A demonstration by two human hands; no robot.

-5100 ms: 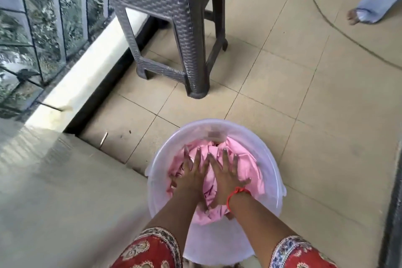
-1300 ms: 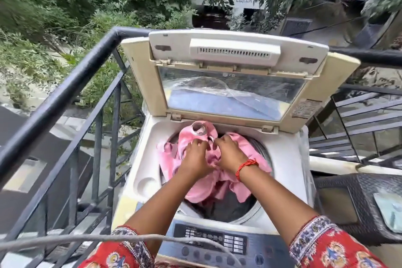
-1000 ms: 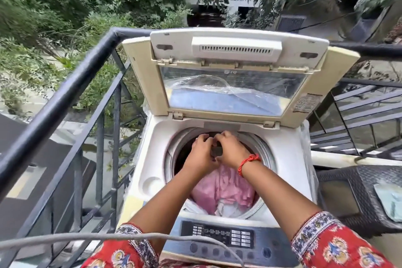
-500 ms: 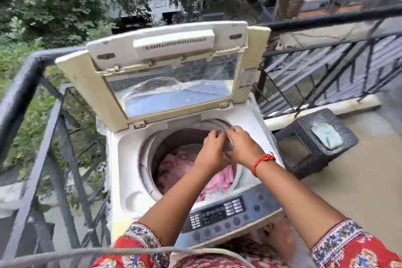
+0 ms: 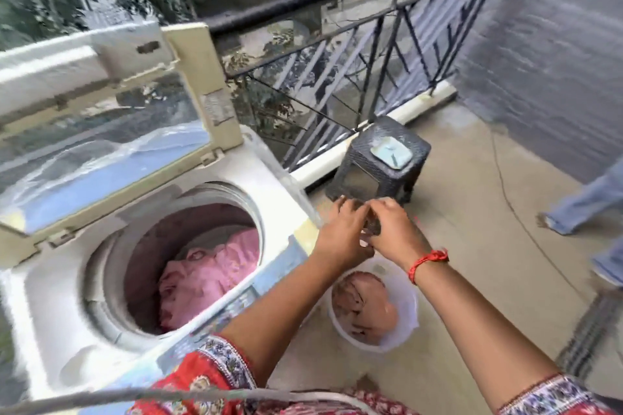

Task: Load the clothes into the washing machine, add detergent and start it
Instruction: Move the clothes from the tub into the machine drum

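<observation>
The brownish clothes (image 5: pixel 362 308) lie in the tub (image 5: pixel 409 307) on the floor, at six o'clock directly below both hands; left hand (image 5: pixel 340 239) and right hand (image 5: pixel 396 232) touch, fingers curled together, grip unclear.

I am noting a white and cream washing machine (image 5: pixel 276 178); pink clothes (image 5: pixel 209 266) are lying in its drum; a white tub (image 5: pixel 409 317) is holding brownish-pink cloth (image 5: pixel 362 310); my sleeves (image 5: pixel 215 371) are showing red with a floral border; a red thread (image 5: pixel 426 261) is circling my right wrist; a dark woven stool (image 5: pixel 357 175) is bearing a pale blue item (image 5: pixel 391 152).
</observation>
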